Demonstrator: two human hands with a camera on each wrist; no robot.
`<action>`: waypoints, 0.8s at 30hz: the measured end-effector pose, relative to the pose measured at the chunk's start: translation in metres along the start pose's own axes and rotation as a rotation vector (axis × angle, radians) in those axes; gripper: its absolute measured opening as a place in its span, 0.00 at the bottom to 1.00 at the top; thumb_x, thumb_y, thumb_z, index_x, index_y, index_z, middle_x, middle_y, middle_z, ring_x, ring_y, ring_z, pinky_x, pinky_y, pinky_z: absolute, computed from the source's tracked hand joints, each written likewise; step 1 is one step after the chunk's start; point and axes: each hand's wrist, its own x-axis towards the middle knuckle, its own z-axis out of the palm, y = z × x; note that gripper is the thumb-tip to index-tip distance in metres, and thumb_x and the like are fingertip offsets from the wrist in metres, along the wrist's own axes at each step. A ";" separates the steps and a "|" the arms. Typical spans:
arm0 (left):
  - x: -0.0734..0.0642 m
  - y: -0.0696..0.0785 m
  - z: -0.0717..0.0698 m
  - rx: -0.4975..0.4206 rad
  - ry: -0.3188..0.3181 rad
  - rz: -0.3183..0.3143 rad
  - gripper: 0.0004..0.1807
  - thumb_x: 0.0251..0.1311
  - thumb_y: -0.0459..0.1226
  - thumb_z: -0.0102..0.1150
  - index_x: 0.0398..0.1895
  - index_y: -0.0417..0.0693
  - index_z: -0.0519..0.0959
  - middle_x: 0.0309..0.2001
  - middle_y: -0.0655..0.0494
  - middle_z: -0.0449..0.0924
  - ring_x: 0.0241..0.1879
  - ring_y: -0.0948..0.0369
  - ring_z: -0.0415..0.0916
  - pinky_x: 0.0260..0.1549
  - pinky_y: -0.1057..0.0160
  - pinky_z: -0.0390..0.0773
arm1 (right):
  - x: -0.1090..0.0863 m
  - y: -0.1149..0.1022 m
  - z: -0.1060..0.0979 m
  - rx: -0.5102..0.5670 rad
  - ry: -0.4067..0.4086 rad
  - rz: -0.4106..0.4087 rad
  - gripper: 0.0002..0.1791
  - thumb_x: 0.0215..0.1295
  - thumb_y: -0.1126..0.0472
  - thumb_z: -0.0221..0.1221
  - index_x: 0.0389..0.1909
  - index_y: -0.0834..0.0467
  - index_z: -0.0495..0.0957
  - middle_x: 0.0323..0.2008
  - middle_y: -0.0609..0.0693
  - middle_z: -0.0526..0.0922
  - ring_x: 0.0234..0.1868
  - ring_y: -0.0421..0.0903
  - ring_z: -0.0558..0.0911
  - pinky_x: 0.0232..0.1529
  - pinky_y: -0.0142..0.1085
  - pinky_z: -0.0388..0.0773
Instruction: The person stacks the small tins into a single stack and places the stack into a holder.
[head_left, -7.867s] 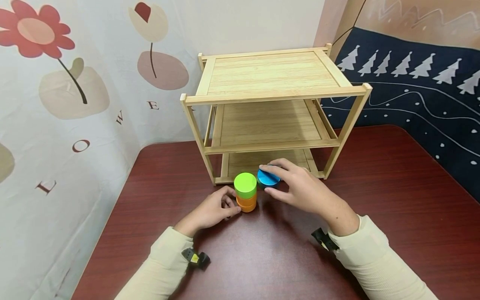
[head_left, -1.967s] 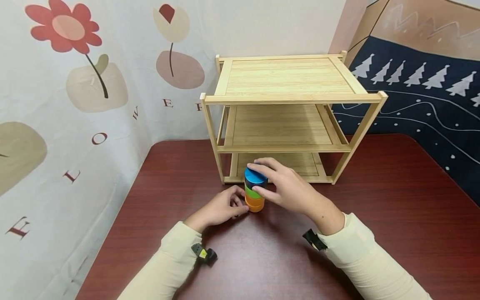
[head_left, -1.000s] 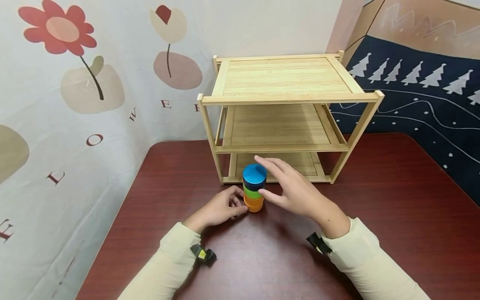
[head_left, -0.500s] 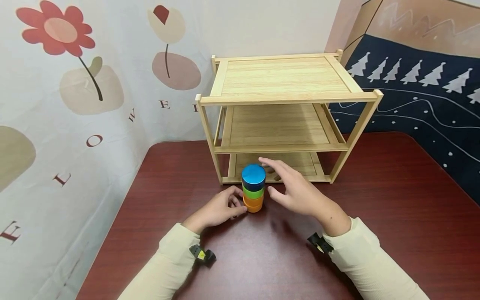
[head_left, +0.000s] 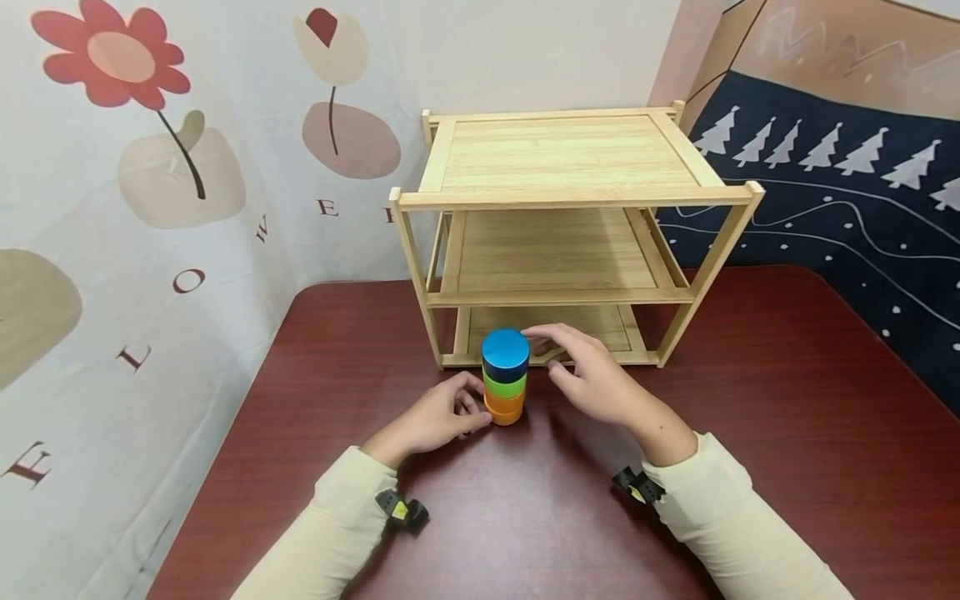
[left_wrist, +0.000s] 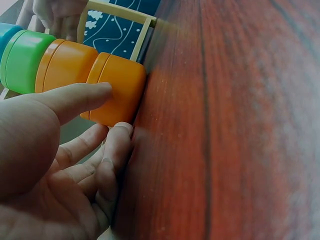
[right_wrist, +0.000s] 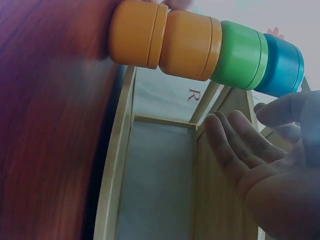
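Note:
A tower of small round jars stands upright on the table. Two orange jars are at the bottom, a green jar [head_left: 506, 387] sits on them, and a blue jar [head_left: 506, 353] tops the stack. My left hand [head_left: 435, 421] holds the bottom orange jar [left_wrist: 122, 82] from the left, thumb against its front and fingers at its side. To the right of the stack, my right hand [head_left: 596, 379] hangs beside the blue jar with relaxed fingers. It holds nothing; in the right wrist view a small gap shows between most fingertips and the jars.
A three-tier wooden rack [head_left: 562, 200] stands right behind the jars, its lower front bar close to them. The dark red table [head_left: 480, 517] extends on both sides. Printed cloths hang at the left [head_left: 172, 333] and right [head_left: 825, 192].
The right hand has set the blue jar on the green one, let go, and drawn off to the right, its fingers lowering a little. The left hand has kept its place at the base.

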 end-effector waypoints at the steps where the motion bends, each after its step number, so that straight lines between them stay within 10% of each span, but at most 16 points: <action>1: 0.000 0.000 0.000 0.001 0.000 0.000 0.21 0.63 0.39 0.66 0.54 0.43 0.71 0.31 0.53 0.81 0.22 0.60 0.76 0.24 0.60 0.81 | 0.000 0.000 0.000 0.008 -0.002 0.007 0.29 0.63 0.77 0.49 0.64 0.56 0.73 0.54 0.52 0.80 0.52 0.48 0.83 0.51 0.44 0.83; 24: 0.001 -0.001 0.000 -0.003 -0.005 0.008 0.21 0.63 0.38 0.66 0.55 0.42 0.71 0.32 0.52 0.81 0.23 0.61 0.76 0.25 0.61 0.81 | 0.003 0.006 0.009 0.234 -0.089 0.137 0.26 0.64 0.80 0.45 0.62 0.65 0.72 0.52 0.62 0.81 0.49 0.57 0.83 0.52 0.51 0.82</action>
